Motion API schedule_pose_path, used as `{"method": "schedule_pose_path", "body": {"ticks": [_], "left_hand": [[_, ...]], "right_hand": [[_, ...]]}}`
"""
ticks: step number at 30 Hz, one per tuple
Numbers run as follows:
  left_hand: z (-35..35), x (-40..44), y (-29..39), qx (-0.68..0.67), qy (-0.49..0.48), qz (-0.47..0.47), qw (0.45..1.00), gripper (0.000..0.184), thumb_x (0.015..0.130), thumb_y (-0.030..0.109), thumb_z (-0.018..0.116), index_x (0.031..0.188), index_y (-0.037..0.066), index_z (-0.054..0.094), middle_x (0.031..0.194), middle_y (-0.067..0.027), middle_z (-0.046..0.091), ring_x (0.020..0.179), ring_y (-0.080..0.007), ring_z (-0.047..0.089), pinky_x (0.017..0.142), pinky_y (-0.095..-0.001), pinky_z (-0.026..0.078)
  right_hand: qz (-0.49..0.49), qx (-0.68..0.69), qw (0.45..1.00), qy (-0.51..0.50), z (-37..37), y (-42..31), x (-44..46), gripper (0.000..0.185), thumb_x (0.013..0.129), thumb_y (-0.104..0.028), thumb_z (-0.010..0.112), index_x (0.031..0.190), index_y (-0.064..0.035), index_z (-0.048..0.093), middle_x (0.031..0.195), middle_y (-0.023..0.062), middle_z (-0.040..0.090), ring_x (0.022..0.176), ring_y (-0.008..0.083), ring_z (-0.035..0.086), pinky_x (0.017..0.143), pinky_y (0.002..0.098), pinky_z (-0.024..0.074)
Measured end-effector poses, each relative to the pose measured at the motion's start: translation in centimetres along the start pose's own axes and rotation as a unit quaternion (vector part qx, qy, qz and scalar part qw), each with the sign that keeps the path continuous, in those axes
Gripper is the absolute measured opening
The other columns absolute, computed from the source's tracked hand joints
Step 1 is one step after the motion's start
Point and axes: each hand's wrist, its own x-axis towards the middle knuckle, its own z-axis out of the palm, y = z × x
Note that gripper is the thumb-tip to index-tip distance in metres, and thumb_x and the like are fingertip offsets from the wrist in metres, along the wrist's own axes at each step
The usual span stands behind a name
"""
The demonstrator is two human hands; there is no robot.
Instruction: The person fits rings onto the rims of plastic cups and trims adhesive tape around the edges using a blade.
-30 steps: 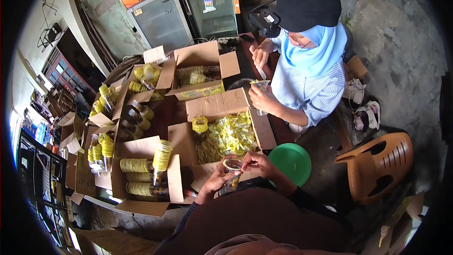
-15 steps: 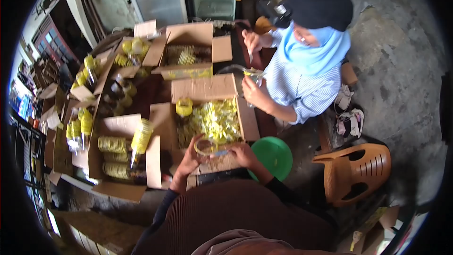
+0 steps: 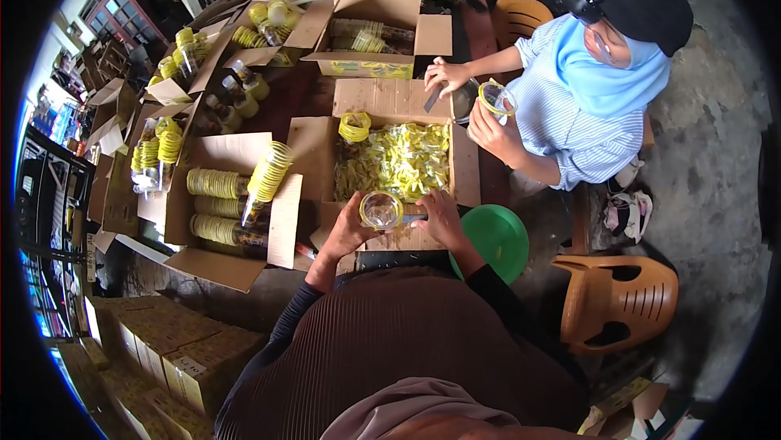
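cup (image 3: 381,210) turns its mouth up, blade (image 3: 413,218) at its right

since half a second ago the cup has rolled so its round mouth shows full to the camera, and the blade, which seemed to lie across its near edge, now juts out to the right. the whole view has shifted too, and the second cup (image 3: 498,98), held by the other person (image 3: 586,106), has tipped its mouth this way.

the cup hangs between both hands, above the near flap of the carton (image 3: 382,98) of yellow packets (image 3: 399,159). its side grip likely leaves the rim free for the blade. the carton stands open straight ahead, probably to keep the packets within reach. to the left, nested stacks (image 3: 218,182) of cups lie on their sides in another box (image 3: 213,267), perhaps to save room. a green basin (image 3: 511,238) sits beside the right forearm.

the left hand (image 3: 346,233) curls round the cup's left side. the right hand (image 3: 442,222) pinches the blade, back of the hand upward, the strip pointing left; i cannot tell whether its tip touches the rim. both forearms reach forward and lean inward, wrists bent so the hands face each other.
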Motion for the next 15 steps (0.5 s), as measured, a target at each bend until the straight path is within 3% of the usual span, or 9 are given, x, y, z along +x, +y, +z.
{"method": "schedule_pose_path", "body": {"ticks": [7, 9, 10, 12, 13, 14, 15], "left_hand": [[0.0, 0.0, 1.4, -0.052, 0.031, 0.016, 0.998, 0.074, 0.068, 0.011, 0.086, 0.128, 0.001, 0.044, 0.123, -0.0125, 0.054, 0.114, -0.0219, 0.055, 0.096, -0.0346, 0.048], [0.3, -0.2, 2.1, -0.208, 0.085, 0.027, 0.974, 0.06, 0.075, 0.011, 0.081, 0.124, 0.001, 0.048, 0.131, -0.0117, 0.044, 0.119, -0.0247, 0.051, 0.095, -0.0363, 0.052], [0.1, -0.2, 1.9, -0.207, 0.086, 0.029, 0.974, 0.06, 0.075, 0.011, 0.081, 0.124, 0.001, 0.048, 0.131, -0.0117, 0.044, 0.119, -0.0247, 0.051, 0.095, -0.0363, 0.052], [-0.5, -0.2, 1.6, -0.017, 0.08, 0.056, 0.995, 0.041, 0.081, 0.011, 0.075, 0.116, -0.001, 0.055, 0.135, -0.0115, 0.035, 0.122, -0.0261, 0.048, 0.092, -0.0366, 0.055], [-0.1, -0.4, 2.4, -0.052, 0.111, 0.047, 0.991, 0.024, 0.083, 0.011, 0.072, 0.104, 0.001, 0.064, 0.127, -0.0123, 0.045, 0.122, -0.0298, 0.048, 0.095, -0.0406, 0.052], [-0.1, -0.4, 2.2, -0.052, 0.113, 0.047, 0.991, 0.024, 0.083, 0.011, 0.072, 0.104, 0.001, 0.064, 0.127, -0.0123, 0.045, 0.122, -0.0298, 0.048, 0.095, -0.0406, 0.052], [-0.2, -0.4, 2.0, 0.043, 0.126, 0.077, 0.988, 0.021, 0.082, 0.013, 0.073, 0.1, 0.004, 0.065, 0.12, -0.0106, 0.05, 0.122, -0.0307, 0.047, 0.101, -0.0482, 0.044]], "right_hand": [[0.051, 0.088, 0.991, -0.084, 0.9, 3.1, 1.8, 0.032, 0.062, -0.021, 0.084, 0.085, -0.0096, 0.065, 0.083, 0.0052, 0.062, 0.088, 0.0275, 0.057, 0.077, 0.0404, 0.0458], [0.071, 0.077, 0.991, -0.089, 0.3, 2.9, 1.8, 0.023, 0.066, -0.017, 0.081, 0.084, -0.009, 0.069, 0.079, 0.005, 0.063, 0.086, 0.0263, 0.058, 0.076, 0.0398, 0.0466], [0.069, 0.076, 0.991, -0.089, -0.1, 2.8, 1.8, 0.023, 0.066, -0.017, 0.081, 0.084, -0.009, 0.069, 0.079, 0.005, 0.063, 0.086, 0.0263, 0.058, 0.076, 0.0398, 0.0466], [0.063, 0.073, 0.993, -0.068, -0.7, 2.3, 1.6, 0.019, 0.07, -0.014, 0.078, 0.085, -0.0068, 0.068, 0.079, 0.0077, 0.062, 0.082, 0.0268, 0.058, 0.072, 0.0382, 0.0474], [0.061, 0.073, 0.993, -0.068, -0.9, 1.9, 1.5, 0.019, 0.07, -0.014, 0.078, 0.085, -0.0068, 0.068, 0.079, 0.0077, 0.062, 0.082, 0.0268, 0.058, 0.072, 0.0382, 0.0474], [0.068, 0.099, 0.992, -0.028, -1.1, 1.4, 1.2, 0.017, 0.072, -0.01, 0.076, 0.086, -0.0055, 0.068, 0.078, 0.0089, 0.061, 0.079, 0.0273, 0.059, 0.069, 0.0377, 0.0472], [0.076, 0.124, 0.989, 0.012, -1.4, 0.8, 1.1, 0.014, 0.074, -0.007, 0.074, 0.087, -0.0041, 0.067, 0.078, 0.0101, 0.06, 0.075, 0.0278, 0.059, 0.066, 0.0371, 0.047]]}}
